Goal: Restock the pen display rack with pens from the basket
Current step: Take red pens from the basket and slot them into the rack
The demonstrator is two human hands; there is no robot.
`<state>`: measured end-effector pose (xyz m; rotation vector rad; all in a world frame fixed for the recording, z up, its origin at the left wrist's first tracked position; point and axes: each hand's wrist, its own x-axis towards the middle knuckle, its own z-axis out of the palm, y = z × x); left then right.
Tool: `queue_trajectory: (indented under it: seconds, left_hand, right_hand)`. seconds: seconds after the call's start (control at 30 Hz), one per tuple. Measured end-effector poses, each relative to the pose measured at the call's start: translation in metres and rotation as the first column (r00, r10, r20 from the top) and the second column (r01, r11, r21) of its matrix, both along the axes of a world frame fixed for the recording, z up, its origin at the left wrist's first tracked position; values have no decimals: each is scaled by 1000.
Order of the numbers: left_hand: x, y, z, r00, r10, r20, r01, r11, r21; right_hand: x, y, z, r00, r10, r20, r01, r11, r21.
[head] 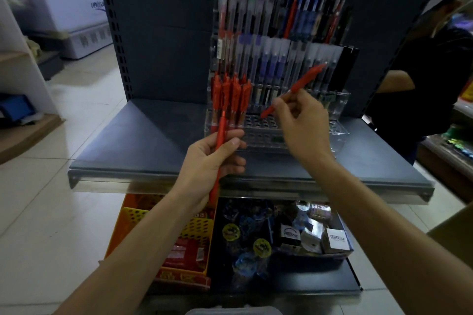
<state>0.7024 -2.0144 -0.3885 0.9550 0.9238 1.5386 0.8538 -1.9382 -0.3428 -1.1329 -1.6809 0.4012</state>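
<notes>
Shelf (153,140) fills my view, grey and flat, with the clear rack (340,107) standing at its back right. Below the shelf's front edge I see a yellow basket (199,229). I take that as the pen source, though I can't make out pens in it.

My left grip (207,161) is clenched round a red spare pen (220,135), held near upright just in front of the rack's left end. My right grip (304,125) pinches the working pen (307,79), also red, between thumb and fingertips. It's tilted, top end up to the right, tip down-left, just over the front tier of holes (258,123). Not seated yet, I judge. A row of red pens (230,94) already stands at the left of the rack, near that tip.

Risks now:
- **Slanted pen:** The tip could skid across the clear plastic or wedge crooked in a hole. I'd straighten it before pushing.
- **Low pinch:** The hold sits low on the barrel, so the long upper end may swing and clip the pens in the tier above.
- **Knuckles near the red row:** One nudge could tip those pens.
- **The spare:** It sticks out well below the left grip. Loosen that and it drops toward the lower shelf (320,281).
</notes>
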Motion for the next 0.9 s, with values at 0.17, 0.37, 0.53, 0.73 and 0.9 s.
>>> queue_trajectory:
  seconds: [0.17,0.37,0.53,0.73,0.9]
  left_hand:
    - [-1,3,-2,1000,10,-15,-10,1000,-14]
    - [-5,6,-2,1000,1,-5,-1,1000,4]
    - [-6,7,-2,1000,-10,-3,10,1000,14]
    - [-4,7,-6,999,-27,-30,27,999,17]
    - [-8,4,-6,998,-29,-51,29,999,18]
  right_hand:
    - [-15,29,12,1000,8,18,-6,993,-116]
    - [-28,45,16,978,29,207,-2,991,-130]
    - [-23,46,22,904,33,427,20,993,-117]
    - [-35,43,6,822,36,568,68,985,-160]
    - [-34,42,1,860,-23,510,124,978,-165]
